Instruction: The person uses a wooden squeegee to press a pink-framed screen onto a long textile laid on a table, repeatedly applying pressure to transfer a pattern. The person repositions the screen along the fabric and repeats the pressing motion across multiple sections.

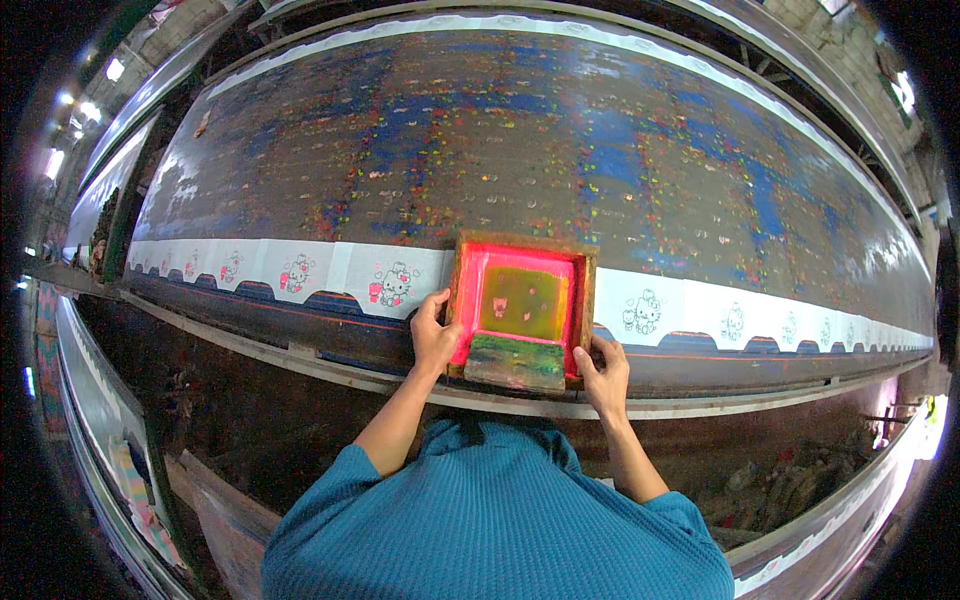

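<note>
Two bare hands grasp a wooden frame (pixel 525 241) by its sides: the left hand (pixel 434 335) clasps the left wall, thumb over the rim, fingers outside; the right hand (pixel 606 372) grips the right wall by the near corner. Within, bright pink borders an olive-yellow panel (pixel 525 300), and a flat, green-stained block (pixel 515 362) lies across the near end. The frame sits over a white strip (pixel 340 262), running left and right with line-drawn figures and a scalloped near edge; I cannot tell whether they touch. Beyond, the dark worktop (pixel 500 150), blotched blue and speckled, stretches broadly to its far edge. Nearer, a narrow rail (pixel 720 404) runs just beside the frame, before a ribbed teal sweater (pixel 500 510).
</note>
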`<state>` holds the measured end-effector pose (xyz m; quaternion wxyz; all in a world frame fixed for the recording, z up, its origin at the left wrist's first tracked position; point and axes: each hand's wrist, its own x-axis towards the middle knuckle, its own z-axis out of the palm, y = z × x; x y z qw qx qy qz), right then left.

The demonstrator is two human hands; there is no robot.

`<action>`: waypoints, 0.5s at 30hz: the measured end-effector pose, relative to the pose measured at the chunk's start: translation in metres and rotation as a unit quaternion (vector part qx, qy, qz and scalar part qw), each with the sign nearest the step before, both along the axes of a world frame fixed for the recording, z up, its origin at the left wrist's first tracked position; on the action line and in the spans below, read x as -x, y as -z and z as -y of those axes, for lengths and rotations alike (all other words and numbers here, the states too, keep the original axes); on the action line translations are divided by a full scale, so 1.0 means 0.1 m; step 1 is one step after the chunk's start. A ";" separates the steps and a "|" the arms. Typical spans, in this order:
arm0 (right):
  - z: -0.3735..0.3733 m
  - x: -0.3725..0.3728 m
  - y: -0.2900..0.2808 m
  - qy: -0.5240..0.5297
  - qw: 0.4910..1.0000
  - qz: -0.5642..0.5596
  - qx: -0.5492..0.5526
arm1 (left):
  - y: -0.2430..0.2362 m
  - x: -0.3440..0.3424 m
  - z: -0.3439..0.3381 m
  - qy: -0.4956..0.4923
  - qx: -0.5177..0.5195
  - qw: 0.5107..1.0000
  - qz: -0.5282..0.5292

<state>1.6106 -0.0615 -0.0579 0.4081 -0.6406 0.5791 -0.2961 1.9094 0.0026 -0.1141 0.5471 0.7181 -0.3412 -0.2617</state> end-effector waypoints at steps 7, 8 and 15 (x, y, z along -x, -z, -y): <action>-0.04 -0.08 -0.17 -0.018 0.993 -0.073 0.089 | -0.03 0.02 0.01 0.017 -0.055 0.998 0.015; -0.09 -0.14 -0.22 -0.020 0.985 -0.092 0.143 | -0.02 0.03 0.01 0.017 -0.059 0.998 0.023; -0.26 -0.39 -0.58 -0.381 0.868 -0.203 0.246 | -0.06 0.06 0.02 0.008 -0.038 0.991 0.124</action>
